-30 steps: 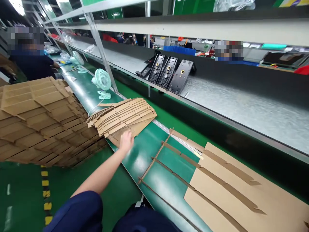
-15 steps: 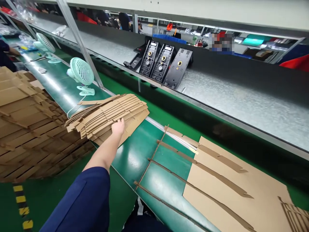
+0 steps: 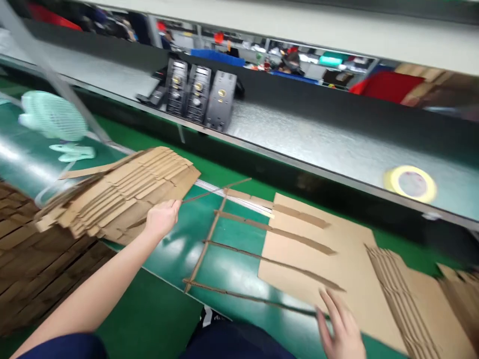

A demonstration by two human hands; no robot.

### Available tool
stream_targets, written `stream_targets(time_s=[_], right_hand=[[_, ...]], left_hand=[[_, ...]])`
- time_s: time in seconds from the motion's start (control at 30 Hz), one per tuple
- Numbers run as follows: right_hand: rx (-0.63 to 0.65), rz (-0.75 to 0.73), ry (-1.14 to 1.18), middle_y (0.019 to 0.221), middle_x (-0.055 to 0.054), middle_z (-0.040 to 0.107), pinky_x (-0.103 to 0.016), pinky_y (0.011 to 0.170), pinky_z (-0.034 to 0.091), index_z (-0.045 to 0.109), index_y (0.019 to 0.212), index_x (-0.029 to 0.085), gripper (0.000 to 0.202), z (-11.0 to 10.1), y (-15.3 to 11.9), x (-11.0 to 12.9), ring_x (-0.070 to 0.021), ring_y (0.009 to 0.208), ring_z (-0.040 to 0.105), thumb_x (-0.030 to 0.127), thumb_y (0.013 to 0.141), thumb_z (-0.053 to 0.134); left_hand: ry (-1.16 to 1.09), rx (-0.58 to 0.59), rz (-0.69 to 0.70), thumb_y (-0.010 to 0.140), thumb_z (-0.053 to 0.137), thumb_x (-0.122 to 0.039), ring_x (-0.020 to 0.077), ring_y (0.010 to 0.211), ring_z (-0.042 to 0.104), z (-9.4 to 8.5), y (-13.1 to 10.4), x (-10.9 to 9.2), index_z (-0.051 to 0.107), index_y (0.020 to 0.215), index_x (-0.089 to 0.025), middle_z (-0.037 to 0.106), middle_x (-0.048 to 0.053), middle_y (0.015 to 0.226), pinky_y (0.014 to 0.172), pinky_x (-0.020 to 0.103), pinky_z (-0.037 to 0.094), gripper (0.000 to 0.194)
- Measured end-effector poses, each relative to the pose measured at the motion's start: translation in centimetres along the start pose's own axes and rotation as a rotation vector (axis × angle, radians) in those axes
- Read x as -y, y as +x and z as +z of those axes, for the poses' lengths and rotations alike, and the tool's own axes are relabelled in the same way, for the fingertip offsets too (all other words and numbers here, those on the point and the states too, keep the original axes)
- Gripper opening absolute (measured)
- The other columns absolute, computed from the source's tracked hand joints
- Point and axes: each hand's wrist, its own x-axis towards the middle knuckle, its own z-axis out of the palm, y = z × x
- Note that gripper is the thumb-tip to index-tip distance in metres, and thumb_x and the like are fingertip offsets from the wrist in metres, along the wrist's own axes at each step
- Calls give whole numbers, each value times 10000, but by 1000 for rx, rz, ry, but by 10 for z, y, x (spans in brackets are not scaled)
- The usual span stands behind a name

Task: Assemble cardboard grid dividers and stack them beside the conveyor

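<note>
My left hand is closed on a thin cardboard strip, whose far end points right above the green table. Just left of that hand lies a fanned pile of notched cardboard strips. In front of me stands a partly assembled cardboard divider: one crosspiece with several long strips slotted into it. The long strips' right ends reach over a flat cardboard sheet. My right hand, fingers apart, is at the right end of the nearest strip; whether it touches I cannot tell.
Folded cardboard dividers lie at the right. A roll of yellow tape and black plastic parts sit on the metal shelf behind. A mint fan is clipped at the left, above a large cardboard stack.
My left hand has drawn a strip from the pile and moved it right toward the crosspiece. My right hand has come into view at lower right. The view has turned right.
</note>
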Motion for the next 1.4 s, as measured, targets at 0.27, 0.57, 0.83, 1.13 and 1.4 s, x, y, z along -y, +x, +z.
stream_targets(time_s=[0.27, 0.57, 0.83, 1.13, 1.4], right_hand=[[505, 74, -180, 1003, -115, 679, -375, 894, 409, 643, 1053, 197, 244, -47, 45, 23, -249, 967, 606, 276, 949, 437], [140, 781, 308, 649, -22, 622, -250, 542, 409, 605, 863, 183, 444, -67, -91, -112, -174, 592, 555, 573, 903, 397], [11, 710, 437, 620, 2, 574, -243, 557, 387, 566, 802, 189, 408, -20, -66, -137, -145, 573, 503, 556, 885, 407], [177, 559, 160, 639, -25, 575, -260, 563, 354, 521, 748, 204, 355, 23, -65, -142, -160, 576, 517, 445, 909, 316], [150, 583, -45, 771, -72, 646, -273, 579, 335, 569, 830, 174, 421, 42, -75, -133, -174, 634, 558, 427, 951, 255]], left_hand=[[-432, 117, 753, 866, 323, -168, 230, 967, 601, -23, -51, -188, 630, 1198, -263, 650, 67, 1162, 850, 401, 477, 462], [-709, 102, 955, 925, 453, -394, 241, 1127, 548, 1, -118, -397, 560, 1226, -186, 606, 119, 1221, 941, 396, 462, 381], [-393, 496, 1007, 934, 382, -224, 213, 900, 648, 50, -172, -502, 566, 1168, -237, 686, 49, 969, 752, 331, 508, 298], [-389, 456, 1032, 869, 420, -110, 224, 888, 638, 52, -185, -497, 542, 1179, -204, 669, 74, 960, 735, 339, 506, 346], [-386, 422, 1031, 876, 424, -130, 225, 882, 635, 57, -188, -497, 556, 1121, -189, 664, 76, 948, 748, 358, 510, 284]])
